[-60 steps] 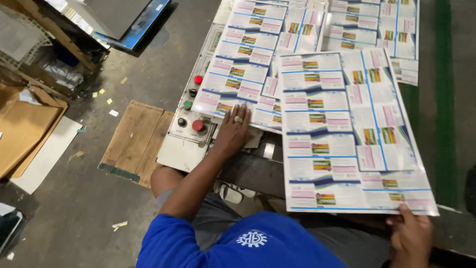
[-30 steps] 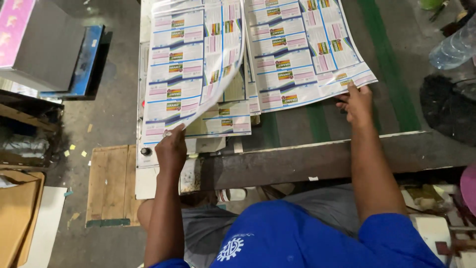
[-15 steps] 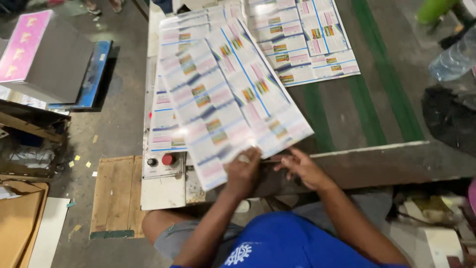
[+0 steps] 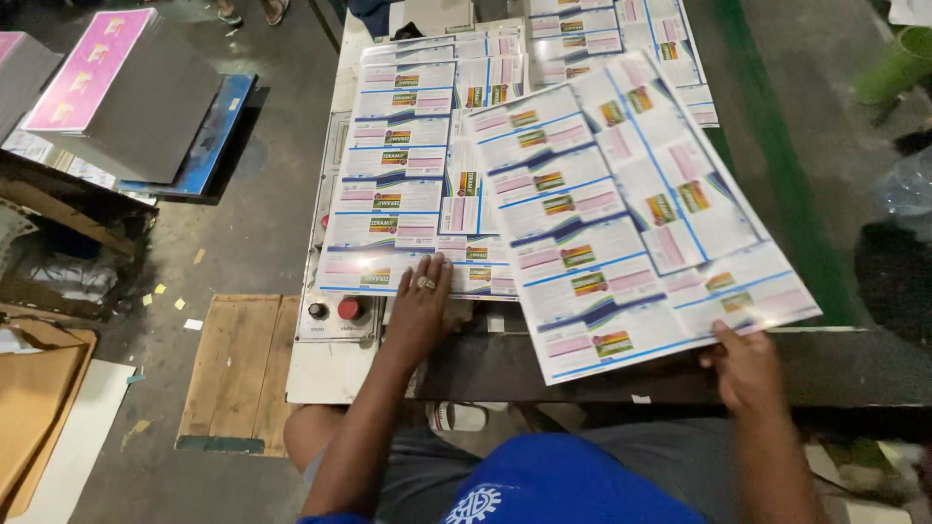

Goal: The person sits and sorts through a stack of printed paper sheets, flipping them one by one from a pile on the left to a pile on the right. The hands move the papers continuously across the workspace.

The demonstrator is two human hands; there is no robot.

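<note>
On the far left, a grey block with a pink top (image 4: 116,87) sits on a blue board above a cluttered floor, and a wooden pallet (image 4: 238,374) lies beside the machine. Next comes the control panel with its red button (image 4: 349,309) at the tabletop's (image 4: 505,364) near-left corner. The left hand (image 4: 419,311) now lies flat, fingers spread, pressing the near edge of the printed stack (image 4: 398,175); half a second ago it was gripping a sheet together with the other hand near the person's body. To the right, the loose printed sheet (image 4: 631,213), which was then blurred in motion over the stack, now stands fanned out to the right, tilted and overlapping the stack's edge, its near-right corner jutting past the tabletop edge. The right hand (image 4: 743,369) pinches that corner, thumb on top. So the sheet has been peeled clear of the pile while the pile is held still. A green stripe (image 4: 777,165) runs along the tabletop further right.
</note>
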